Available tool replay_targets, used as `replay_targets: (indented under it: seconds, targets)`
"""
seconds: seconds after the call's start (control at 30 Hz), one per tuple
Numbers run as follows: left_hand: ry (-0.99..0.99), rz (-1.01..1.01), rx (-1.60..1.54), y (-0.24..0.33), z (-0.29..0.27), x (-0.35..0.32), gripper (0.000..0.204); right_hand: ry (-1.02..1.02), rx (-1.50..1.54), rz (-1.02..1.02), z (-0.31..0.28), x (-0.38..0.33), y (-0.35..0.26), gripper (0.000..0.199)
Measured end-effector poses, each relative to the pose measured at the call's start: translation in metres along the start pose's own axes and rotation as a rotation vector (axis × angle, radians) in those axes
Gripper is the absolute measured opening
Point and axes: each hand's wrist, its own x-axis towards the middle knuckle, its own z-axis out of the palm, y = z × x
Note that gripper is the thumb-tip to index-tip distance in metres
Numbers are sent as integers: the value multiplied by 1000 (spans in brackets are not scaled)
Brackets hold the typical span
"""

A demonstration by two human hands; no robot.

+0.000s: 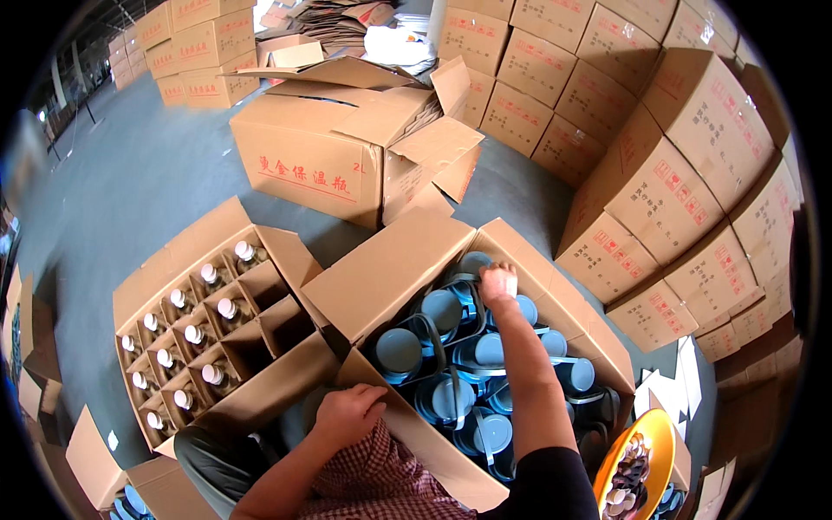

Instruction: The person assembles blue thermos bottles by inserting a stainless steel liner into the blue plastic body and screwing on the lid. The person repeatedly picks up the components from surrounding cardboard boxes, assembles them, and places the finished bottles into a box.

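My right hand [498, 284] reaches into the far part of an open cardboard box [425, 440] full of blue thermos jugs with grey handles. Its fingers are curled at a blue thermos jug [475, 262] near the far corner; the fingertips are partly hidden. More jugs, such as one blue thermos jug [399, 350] at the left, stand packed close together. My left hand [348, 416] lies over my lap by the box's near left edge, fingers stretched out and holding nothing.
Left stands a divided carton [234, 394] with glass bottles [209, 273] with pale caps. Ahead sits an open carton [303, 156]. Stacked cartons [667, 191] rise at the right. An orange basin [663, 433] of small parts stands at the lower right.
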Motion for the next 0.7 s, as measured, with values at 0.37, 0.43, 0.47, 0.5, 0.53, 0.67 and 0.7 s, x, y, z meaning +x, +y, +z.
replay_targets:
  seconds: [0.37,0.43,0.47,0.5,0.53,0.67,0.7]
  targets:
    - [23,-76,-268,-7,2,-7,22,751,521,119,-280,-168,33,22]
    - [-100,-353,-619,-9,0,-2,26,777,782,77,-314,-224,15,23]
    - [-109,-437,-775,-8,-3,1,36,799,755,-17,-319,-247,5,25]
    - [-110,-523,-932,-7,-8,3,46,818,734,-115,-319,-266,-6,26]
    - [-113,-565,-1084,-6,-17,1,54,755,753,-227,-317,-284,-20,27]
    - [254,-770,-1645,-3,-78,-17,65,583,741,-863,-277,-322,-79,28]
    - [494,-743,-1801,-12,-86,-27,62,494,812,-1030,-262,-326,-101,30]
